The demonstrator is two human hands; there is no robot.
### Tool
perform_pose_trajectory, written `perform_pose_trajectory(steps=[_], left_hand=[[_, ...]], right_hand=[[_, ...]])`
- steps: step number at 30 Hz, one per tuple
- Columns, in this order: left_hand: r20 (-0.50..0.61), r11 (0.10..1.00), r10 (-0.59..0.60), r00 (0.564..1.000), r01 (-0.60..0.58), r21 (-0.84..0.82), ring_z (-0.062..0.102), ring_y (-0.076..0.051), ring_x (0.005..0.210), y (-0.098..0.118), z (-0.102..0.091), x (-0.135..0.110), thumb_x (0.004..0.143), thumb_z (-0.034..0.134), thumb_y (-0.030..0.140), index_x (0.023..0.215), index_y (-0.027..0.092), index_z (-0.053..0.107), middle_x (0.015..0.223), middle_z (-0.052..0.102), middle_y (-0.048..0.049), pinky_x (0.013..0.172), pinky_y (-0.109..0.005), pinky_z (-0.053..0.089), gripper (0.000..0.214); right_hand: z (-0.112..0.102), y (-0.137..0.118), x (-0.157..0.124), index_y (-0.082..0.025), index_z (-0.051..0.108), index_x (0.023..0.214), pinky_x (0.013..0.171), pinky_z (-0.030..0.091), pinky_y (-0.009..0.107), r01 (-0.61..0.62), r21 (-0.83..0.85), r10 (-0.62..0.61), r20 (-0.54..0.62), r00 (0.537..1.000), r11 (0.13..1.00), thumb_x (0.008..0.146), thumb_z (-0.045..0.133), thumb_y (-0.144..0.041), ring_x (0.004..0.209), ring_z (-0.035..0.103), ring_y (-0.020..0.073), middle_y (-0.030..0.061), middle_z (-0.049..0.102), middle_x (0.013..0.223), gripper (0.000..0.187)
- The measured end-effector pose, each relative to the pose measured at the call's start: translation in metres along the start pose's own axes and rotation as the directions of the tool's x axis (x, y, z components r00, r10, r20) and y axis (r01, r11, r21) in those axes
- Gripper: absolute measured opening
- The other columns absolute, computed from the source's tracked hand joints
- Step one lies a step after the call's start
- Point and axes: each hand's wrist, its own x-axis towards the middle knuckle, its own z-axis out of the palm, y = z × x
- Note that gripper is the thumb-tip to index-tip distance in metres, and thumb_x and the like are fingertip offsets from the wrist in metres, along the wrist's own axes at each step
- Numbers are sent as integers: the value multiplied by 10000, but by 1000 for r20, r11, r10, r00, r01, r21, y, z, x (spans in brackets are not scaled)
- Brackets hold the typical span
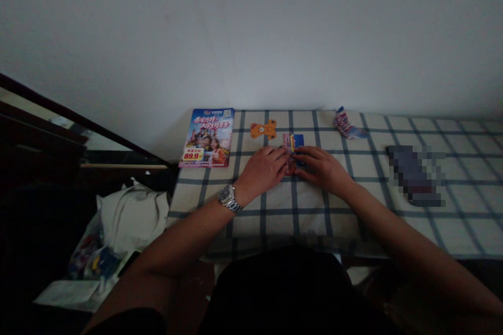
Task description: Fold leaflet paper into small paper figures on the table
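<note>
A small folded flyer [291, 144], pink on its left and blue with yellow lettering on its right, lies on the checked cloth between my hands. My left hand [269, 165], wearing a metal watch [229, 198] on the wrist, has its fingers bent close together on the flyer's left side. From the right, my right hand [320, 167] reaches over the flyer, fingers stretched and apart, tips touching its right side. Both hands cover part of the paper. Just beyond it lies an orange bear cutout [263, 129].
A stack of printed flyers [208, 138] sits at the cloth's back left corner. Crumpled printed paper [346, 123] lies at the back right, near the wall. Farther right is a dark, pixelated flat object [414, 175]. A white bag [133, 212] stands below on the left.
</note>
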Motion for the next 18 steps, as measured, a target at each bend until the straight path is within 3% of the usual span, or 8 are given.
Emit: perform_pose_trajectory(steps=[11, 18], left_hand=[[15, 1000, 5, 1000, -6, 16, 574, -256, 1109, 0, -3, -1, 1083, 492, 320, 1387, 173, 630, 1417, 642, -95, 997, -438, 491, 365], [12, 1000, -1, 1000, 1, -2, 561, -266, 1199, 0, -3, 0, 1086, 497, 347, 1390, 184, 625, 1421, 622, -90, 1058, -454, 479, 368]], right_hand=[[6, 19, 6, -234, 676, 1356, 1121, 542, 542, -42, 11, 42, -31, 999, 999, 1037, 601, -321, 1323, 633, 310, 136, 672, 1423, 339], [10, 17, 4, -212, 673, 1360, 1119, 537, 555, -41, -27, 40, -44, 998, 999, 1034, 611, -332, 1321, 627, 321, 146, 672, 1420, 353]])
